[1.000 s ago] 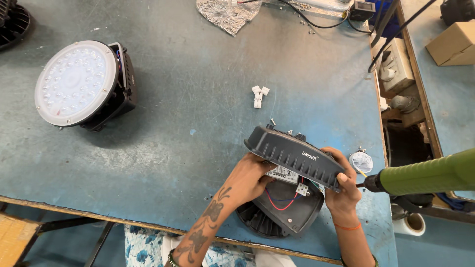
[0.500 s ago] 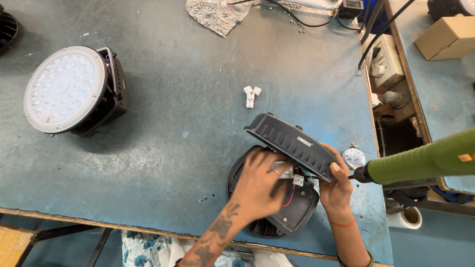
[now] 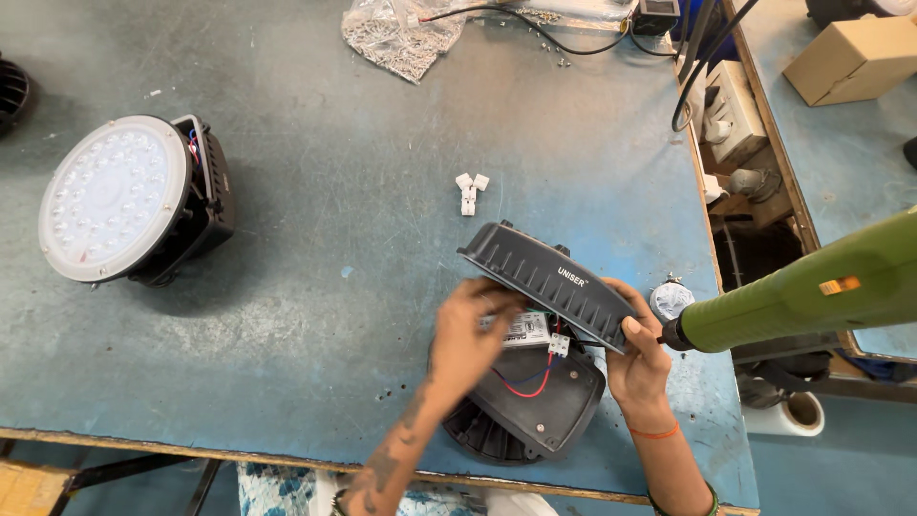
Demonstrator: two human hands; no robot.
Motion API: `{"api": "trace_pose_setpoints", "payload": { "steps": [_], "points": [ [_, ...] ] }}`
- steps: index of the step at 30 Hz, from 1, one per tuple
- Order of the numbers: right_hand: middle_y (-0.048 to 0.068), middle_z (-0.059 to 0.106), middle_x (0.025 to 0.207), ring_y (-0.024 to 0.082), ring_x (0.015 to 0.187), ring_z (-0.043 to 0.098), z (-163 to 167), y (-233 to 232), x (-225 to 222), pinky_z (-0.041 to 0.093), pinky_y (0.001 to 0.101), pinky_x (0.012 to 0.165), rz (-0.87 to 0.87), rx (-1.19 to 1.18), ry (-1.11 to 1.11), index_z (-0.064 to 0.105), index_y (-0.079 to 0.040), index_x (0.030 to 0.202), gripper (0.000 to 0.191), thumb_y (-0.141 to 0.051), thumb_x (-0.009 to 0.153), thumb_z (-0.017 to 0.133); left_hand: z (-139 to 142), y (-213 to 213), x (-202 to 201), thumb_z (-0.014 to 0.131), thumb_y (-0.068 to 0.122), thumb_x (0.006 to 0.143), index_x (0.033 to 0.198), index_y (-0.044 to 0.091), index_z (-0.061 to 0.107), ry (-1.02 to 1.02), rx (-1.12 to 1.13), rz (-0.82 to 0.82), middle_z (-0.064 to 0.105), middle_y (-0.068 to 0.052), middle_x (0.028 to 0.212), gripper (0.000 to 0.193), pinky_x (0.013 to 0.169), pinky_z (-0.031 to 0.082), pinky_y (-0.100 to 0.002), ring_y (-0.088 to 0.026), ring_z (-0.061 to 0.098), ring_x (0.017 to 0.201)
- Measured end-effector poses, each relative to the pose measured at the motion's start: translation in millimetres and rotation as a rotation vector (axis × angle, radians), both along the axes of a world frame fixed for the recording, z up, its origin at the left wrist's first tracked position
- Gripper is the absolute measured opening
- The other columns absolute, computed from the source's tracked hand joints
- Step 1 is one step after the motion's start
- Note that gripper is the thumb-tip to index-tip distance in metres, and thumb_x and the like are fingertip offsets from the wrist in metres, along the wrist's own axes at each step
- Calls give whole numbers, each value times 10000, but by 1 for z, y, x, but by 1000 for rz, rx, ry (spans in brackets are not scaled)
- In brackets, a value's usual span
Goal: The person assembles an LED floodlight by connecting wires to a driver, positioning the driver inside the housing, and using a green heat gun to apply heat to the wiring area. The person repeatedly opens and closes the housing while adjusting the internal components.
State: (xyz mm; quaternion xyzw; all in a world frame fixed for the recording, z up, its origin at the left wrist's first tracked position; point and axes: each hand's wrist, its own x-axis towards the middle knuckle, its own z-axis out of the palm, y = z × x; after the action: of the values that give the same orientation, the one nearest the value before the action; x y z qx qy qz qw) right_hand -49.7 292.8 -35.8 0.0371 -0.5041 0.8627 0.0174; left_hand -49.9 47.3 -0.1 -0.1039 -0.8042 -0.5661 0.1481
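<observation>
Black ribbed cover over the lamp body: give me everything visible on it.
The black ribbed rectangular cover looks like moulded plastic or cast metal, matte, with parallel ribs along its long side and white lettering. It is lifted and tilted above the open round black lamp housing on the blue-green worktable. The right hand grips its right end; the left hand is under its left end, blurred. Red and blue wires show beneath.

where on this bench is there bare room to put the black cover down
The widest bare patch of the table lies between the round lamp and the left hand. More lies between the white clips and the plastic bag. It is crowded near the right hand, black cover and green tool.
</observation>
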Motion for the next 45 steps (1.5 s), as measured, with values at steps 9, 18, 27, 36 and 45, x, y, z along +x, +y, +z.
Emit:
{"api": "trace_pose_setpoints", "payload": {
  "steps": [9, 18, 27, 36, 45],
  "points": [
    [198, 637, 1274, 244, 1166, 634, -2, -7, -6, 488, 346, 1033, 27, 133, 43, 532, 97, 1416, 713, -264, 820, 686, -27, -12, -20, 737, 113, 781, 878, 49, 779, -216, -47, 214, 741, -76, 1012, 124, 859, 525, -406, -317, 645, 1022],
    [173, 653, 1268, 220, 1161, 642, 7, -24, -1, 489, 332, 1036, -61, 221, 73, 560, 79, 1372, 629, -226, 833, 663, -27, -17, -42, 792, 165, 733, 982, 72, 752, -376, -20, 192, 793, -112, 947, 269, 775, 579, -412, -321, 758, 909],
    [164, 643, 1278, 219, 1202, 622, 7, -31, 7, 466, 339, 1073, -112, 190, 52, 565, 85, 1366, 615, -231, 843, 645, -25, -21, -41, 779, 183, 709, 865, 119, 828, -410, 5, 147, 797, -97, 845, 176, 717, 582, -355, -260, 782, 763],
    [167, 639, 1277, 222, 1205, 623, 4, -32, 6, 470, 343, 1084, -103, 118, 67, 557, 88, 1378, 611, -210, 852, 644, -36, -32, -42, 750, 90, 736, 905, 93, 826, -343, 125, 56, 810, -72, 867, 185, 732, 583, -282, -177, 789, 760],
    [165, 634, 1291, 217, 1170, 633, 18, -36, 7, 487, 325, 1034, -116, 222, 114, 543, 86, 1396, 627, -172, 835, 654, -45, -35, -48, 747, 52, 801, 939, -6, 792, -466, 333, 60, 797, -111, 817, 157, 692, 569, -293, -163, 742, 733]
  ]
}}
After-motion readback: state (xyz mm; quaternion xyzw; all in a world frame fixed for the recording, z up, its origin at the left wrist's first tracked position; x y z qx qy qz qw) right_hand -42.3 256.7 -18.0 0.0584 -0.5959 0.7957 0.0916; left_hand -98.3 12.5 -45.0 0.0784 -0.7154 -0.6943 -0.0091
